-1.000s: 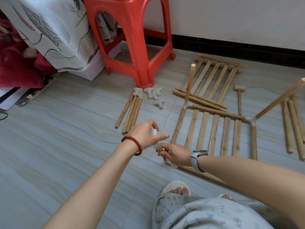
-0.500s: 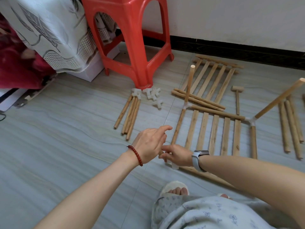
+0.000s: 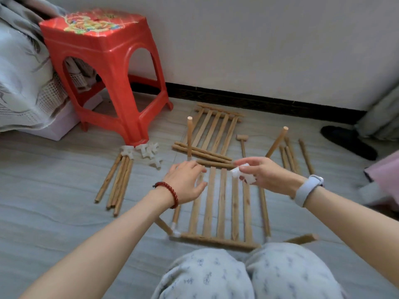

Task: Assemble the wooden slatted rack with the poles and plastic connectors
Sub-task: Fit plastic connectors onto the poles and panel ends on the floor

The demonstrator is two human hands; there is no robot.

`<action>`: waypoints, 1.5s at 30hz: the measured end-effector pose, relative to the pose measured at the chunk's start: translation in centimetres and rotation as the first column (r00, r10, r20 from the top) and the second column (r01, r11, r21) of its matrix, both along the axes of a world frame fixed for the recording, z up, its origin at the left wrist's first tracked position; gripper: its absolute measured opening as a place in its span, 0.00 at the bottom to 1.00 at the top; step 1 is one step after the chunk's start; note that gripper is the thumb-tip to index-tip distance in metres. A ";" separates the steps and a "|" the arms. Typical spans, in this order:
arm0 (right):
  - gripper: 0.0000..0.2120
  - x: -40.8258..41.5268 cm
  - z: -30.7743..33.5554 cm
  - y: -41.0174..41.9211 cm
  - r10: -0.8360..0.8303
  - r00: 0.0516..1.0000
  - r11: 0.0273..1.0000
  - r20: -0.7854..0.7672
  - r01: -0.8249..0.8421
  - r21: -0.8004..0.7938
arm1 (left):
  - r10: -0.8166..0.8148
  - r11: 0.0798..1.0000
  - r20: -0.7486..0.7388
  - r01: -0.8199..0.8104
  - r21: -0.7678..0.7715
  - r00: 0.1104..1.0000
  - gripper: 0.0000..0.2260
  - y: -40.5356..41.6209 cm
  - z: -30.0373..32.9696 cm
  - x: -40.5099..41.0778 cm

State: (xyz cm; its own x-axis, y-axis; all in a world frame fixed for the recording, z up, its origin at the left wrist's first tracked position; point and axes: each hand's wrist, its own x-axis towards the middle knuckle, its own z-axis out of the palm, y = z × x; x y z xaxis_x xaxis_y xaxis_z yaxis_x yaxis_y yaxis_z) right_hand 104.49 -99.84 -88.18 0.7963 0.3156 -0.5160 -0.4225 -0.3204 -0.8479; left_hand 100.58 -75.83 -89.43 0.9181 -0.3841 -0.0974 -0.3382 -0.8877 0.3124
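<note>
Partway there: slatted panel (image 3: 220,203) flat on floor, corner poles (image 3: 189,137) standing. Right hand (image 3: 262,174) pinching white connector (image 3: 239,172) above it; left hand (image 3: 186,181) spread. Loose poles (image 3: 116,182), spare connectors (image 3: 146,151) and second panel (image 3: 212,128) waiting.

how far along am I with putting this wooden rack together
Done: the near slatted panel has corner connectors and two upright poles at its far end.
In hand: your right hand pinches a white connector; your left hand hovers open.
Left: the second slatted panel, loose poles and spare connectors lie unused.
</note>
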 end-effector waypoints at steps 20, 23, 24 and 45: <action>0.13 -14.2 -6.4 -14.8 -0.607 0.664 0.783 0.437 0.593 0.187 | -0.542 0.839 -0.415 0.447 -0.309 0.730 0.10 -26.2 -9.1 -1.9; 0.17 -15.2 -6.9 -14.6 -0.531 0.639 0.815 0.556 0.564 0.131 | -0.533 0.837 -0.380 0.403 -0.370 0.756 0.11 -25.8 -9.7 -2.4; 0.17 -15.5 -7.0 -14.4 -0.491 0.640 0.827 0.590 0.555 0.087 | -0.533 0.833 -0.384 0.390 -0.391 0.754 0.10 -25.6 -9.8 -2.5; 0.10 -13.9 -4.8 -16.2 -0.099 0.860 0.777 0.501 0.381 -0.501 | -0.473 0.849 -0.529 0.204 -0.487 0.705 0.06 -24.9 -10.4 -2.4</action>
State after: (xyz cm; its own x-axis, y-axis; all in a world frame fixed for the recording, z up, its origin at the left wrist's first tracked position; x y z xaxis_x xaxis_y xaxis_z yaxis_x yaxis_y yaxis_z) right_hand 90.55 -116.08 -93.02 0.9803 -0.1539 -0.1236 -0.1972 -0.7340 -0.6499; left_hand 98.23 -100.76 -99.87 0.5023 -0.7832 -0.3665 -0.2071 -0.5204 0.8284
